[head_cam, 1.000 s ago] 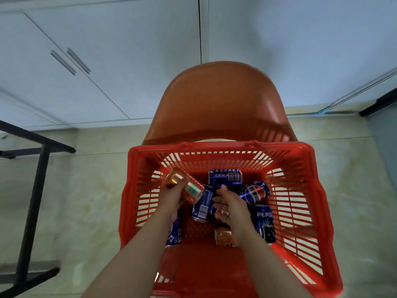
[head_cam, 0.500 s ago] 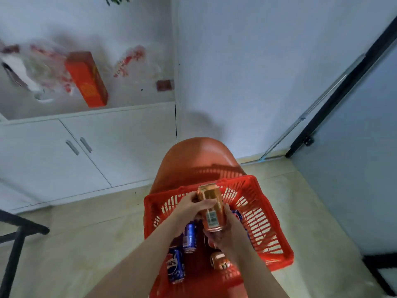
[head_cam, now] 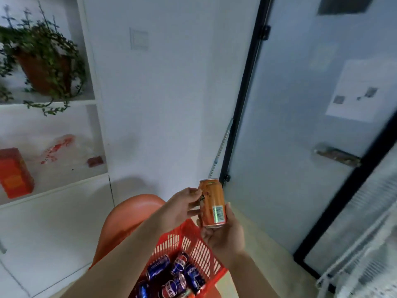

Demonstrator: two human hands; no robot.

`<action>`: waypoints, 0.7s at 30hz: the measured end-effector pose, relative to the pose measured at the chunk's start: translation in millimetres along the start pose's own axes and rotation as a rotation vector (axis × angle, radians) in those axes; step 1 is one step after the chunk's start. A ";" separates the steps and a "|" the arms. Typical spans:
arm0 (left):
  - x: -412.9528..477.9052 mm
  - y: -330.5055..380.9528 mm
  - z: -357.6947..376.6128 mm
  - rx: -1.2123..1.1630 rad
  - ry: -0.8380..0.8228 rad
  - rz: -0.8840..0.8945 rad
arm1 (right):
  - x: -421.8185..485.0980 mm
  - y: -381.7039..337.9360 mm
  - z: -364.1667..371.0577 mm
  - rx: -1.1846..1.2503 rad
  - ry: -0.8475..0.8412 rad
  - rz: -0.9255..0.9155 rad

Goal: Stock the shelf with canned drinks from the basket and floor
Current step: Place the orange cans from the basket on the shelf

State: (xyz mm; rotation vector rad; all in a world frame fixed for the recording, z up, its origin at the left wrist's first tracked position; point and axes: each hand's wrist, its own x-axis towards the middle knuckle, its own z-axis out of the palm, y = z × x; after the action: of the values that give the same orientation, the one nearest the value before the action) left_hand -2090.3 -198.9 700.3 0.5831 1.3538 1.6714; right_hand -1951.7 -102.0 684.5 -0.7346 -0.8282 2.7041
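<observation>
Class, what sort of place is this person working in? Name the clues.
Likely an office pantry or small shop corner: a wire-shelved cooler at right, white shelving with a potted plant, and a red basket of cans.
</observation>
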 end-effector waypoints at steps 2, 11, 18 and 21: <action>7.6 16.6 41.9 0.053 -0.075 0.016 | -29.0 -31.8 -9.4 -0.019 -0.017 -0.073; 22.4 47.3 286.6 0.247 -0.585 0.123 | -206.1 -163.9 -115.0 -0.118 -0.020 -0.339; -6.8 34.7 495.3 0.375 -0.722 0.243 | -358.1 -236.7 -217.6 -0.365 0.175 -0.570; -12.6 30.3 557.5 0.482 -0.765 0.276 | -411.9 -254.3 -242.7 -0.524 0.346 -0.685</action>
State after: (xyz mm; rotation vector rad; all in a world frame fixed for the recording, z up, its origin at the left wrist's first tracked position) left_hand -1649.8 83.7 895.4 1.5629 1.1087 1.0999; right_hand -1459.1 77.3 820.3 -0.7936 -1.3974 1.7148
